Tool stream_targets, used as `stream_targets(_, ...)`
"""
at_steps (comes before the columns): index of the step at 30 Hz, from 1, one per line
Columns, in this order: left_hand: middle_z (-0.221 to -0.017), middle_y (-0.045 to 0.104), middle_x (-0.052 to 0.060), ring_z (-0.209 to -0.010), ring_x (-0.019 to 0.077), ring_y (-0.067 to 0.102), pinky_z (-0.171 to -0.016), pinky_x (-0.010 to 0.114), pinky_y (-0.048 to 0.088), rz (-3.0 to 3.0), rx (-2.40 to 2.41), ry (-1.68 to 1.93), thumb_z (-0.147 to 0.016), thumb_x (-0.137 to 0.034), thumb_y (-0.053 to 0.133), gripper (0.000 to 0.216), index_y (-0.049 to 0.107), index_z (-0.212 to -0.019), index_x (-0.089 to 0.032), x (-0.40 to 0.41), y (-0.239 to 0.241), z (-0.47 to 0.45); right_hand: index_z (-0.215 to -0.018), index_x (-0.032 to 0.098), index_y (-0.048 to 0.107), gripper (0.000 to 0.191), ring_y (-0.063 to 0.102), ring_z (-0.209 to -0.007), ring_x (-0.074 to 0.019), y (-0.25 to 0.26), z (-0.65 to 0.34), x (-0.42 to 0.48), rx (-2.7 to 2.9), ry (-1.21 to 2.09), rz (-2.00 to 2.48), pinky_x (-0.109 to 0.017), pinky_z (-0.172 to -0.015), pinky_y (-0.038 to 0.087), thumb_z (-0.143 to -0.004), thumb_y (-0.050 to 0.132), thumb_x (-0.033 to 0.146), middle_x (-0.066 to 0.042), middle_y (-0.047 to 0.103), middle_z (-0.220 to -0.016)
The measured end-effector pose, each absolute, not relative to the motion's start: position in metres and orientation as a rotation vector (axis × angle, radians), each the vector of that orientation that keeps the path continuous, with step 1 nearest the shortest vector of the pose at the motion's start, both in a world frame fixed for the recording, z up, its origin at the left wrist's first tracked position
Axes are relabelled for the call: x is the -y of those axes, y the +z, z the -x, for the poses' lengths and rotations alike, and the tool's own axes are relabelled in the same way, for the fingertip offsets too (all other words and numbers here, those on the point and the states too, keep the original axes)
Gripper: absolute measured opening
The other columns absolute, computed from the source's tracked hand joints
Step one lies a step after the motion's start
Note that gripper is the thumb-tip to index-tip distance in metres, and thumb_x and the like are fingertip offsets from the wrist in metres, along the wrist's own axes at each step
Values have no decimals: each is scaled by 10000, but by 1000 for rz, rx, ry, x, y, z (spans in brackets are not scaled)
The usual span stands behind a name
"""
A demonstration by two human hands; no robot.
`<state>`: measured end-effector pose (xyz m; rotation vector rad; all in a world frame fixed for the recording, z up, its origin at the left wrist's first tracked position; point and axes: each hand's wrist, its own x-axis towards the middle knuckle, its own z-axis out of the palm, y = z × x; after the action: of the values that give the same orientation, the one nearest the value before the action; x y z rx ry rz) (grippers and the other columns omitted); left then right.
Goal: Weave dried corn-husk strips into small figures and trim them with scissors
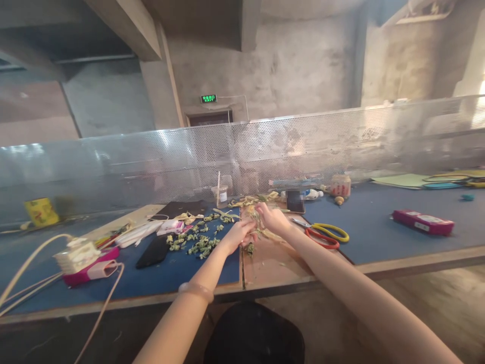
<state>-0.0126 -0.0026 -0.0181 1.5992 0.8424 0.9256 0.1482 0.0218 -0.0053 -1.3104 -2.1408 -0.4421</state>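
Both my arms reach forward over the workbench. My left hand (239,234) and my right hand (272,218) meet over a brown board (276,258), fingers pinched on a small bundle of pale green-yellow strands (260,228). A scatter of small green plant pieces (199,238) lies on the blue mat (178,273) just left of my left hand. More yellowish strands (253,201) lie behind my hands. A pale bangle (196,290) sits on my left forearm.
Red and yellow-handled scissors (325,234) lie right of my hands. A phone (295,201) stands behind. A black phone (154,252), pink box with cables (91,268), plastic cup (220,195), pink case (423,222) and a perforated metal screen (303,146) surround the bench.
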Motion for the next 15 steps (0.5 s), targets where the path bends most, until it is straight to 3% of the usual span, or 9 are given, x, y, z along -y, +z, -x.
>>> stream_targets(10,-548,581,27,-342,13,245,-351,174,135,-1548,-907,1230,-703,-445,565,333,612,-763,-121,-8,-18,17,-1190,177,368,412,613,-654,-206,5,-147,-12,2027,-330,1350,-226,-564,345,-895,271,447,-72,659,-762)
stream_targets(15,-511,506,-19,-338,1,256,-342,168,134,-1414,-798,1307,-681,-400,604,291,612,-764,-121,-7,-13,17,-923,193,530,317,562,-638,-146,7,-152,-6,2195,-320,1101,-202,-568,318,-860,378,464,-37,628,-735)
